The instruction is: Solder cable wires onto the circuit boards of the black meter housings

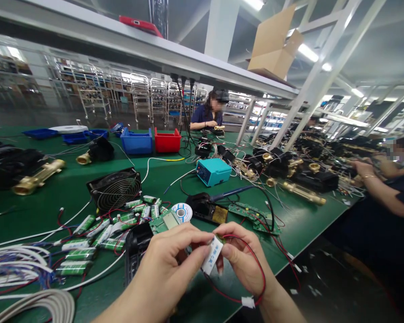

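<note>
My left hand [170, 264] and my right hand [244, 260] meet low in the middle of the view, both pinching a small battery cell with a white label [212, 255]. A red wire [256, 264] runs from the cell, loops over my right hand and ends in a white plug [248, 302] under the wrist. Just behind my left hand lie a black housing [136, 251] and a green circuit board with a display [164, 221]. Several green-wrapped batteries with red leads [104, 229] are scattered to the left.
On the green bench [161, 179] stand a black fan [114, 188], a solder spool [182, 211], a teal soldering station [213, 171], a soldering-iron stand [208, 208], blue and red bins [151, 141] and brass-fitted black units [299, 175]. White cables [20, 278] lie at left. Other people work at far centre and right.
</note>
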The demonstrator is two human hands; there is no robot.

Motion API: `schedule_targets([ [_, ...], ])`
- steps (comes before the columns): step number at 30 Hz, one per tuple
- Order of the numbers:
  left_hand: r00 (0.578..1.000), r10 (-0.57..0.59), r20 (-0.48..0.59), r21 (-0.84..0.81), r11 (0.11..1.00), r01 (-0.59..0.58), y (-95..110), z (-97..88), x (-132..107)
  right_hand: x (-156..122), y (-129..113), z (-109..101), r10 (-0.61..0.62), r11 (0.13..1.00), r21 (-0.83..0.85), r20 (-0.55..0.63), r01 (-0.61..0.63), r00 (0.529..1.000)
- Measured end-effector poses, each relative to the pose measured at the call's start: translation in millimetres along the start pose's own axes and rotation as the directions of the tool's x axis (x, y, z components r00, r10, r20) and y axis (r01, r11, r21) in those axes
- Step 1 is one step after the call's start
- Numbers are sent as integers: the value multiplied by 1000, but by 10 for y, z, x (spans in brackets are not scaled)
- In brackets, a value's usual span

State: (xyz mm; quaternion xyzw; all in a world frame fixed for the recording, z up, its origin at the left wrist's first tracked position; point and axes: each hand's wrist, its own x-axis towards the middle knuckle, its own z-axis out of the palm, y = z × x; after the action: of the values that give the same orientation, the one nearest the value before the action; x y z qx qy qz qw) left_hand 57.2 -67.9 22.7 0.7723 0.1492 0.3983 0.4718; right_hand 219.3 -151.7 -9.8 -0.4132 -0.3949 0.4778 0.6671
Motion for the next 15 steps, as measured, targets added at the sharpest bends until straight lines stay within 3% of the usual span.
schedule_targets([
  [5, 983, -184, 16, -25, 982, 185, 6, -12, 19, 25, 38, 40, 31, 994, 102, 37, -35, 999],
  [7, 982, -187, -4, 12, 982, 187, 3, -21, 15, 23, 40, 47, 16, 994, 112, 35, -20, 999],
  [10, 999, 14, -45, 143, 990, -7, -5, -29, -5, 5, 16, 54, -57, 997, 46, 4, 56, 998],
  [12, 985, 168, -47, 215, 964, -154, -11, -25, -19, -12, -7, 62, -124, 991, -60, -21, 123, 992],
  [15, 949, 310, -54, 296, 913, -281, -18, -11, -30, -35, -33, 86, -263, 939, -236, -17, 251, 965],
])
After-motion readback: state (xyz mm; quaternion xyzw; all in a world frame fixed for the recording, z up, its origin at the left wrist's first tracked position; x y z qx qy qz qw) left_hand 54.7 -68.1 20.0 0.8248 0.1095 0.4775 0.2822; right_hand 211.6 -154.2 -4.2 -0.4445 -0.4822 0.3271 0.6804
